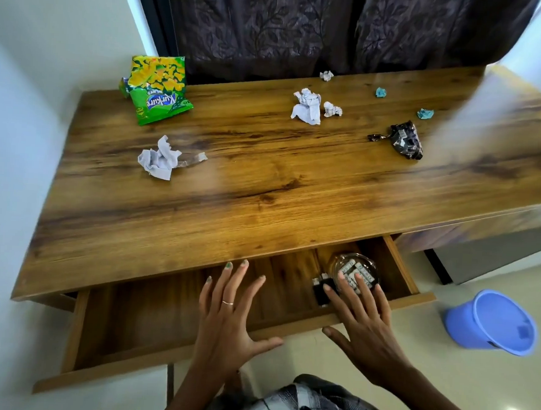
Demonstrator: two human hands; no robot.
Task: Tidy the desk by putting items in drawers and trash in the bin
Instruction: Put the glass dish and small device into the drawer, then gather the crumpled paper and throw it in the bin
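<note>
Dark curtains hang behind the bench (264, 179), where trash lies scattered: a green snack bag (157, 91), white paper balls (159, 158), a black wrapper (404, 140). Under the front edge of the bench the drawer (135, 317) stands pulled out, with a glass bowl (351, 266) of small items in its right part. Both hands hover flat over the drawer, fingers spread and holding nothing: left hand (227, 316), right hand (366, 321) just above the bowl, probably to push the drawer closed. Right of the bench, a blue bin (493, 323) waits tilted on the floor.
</note>
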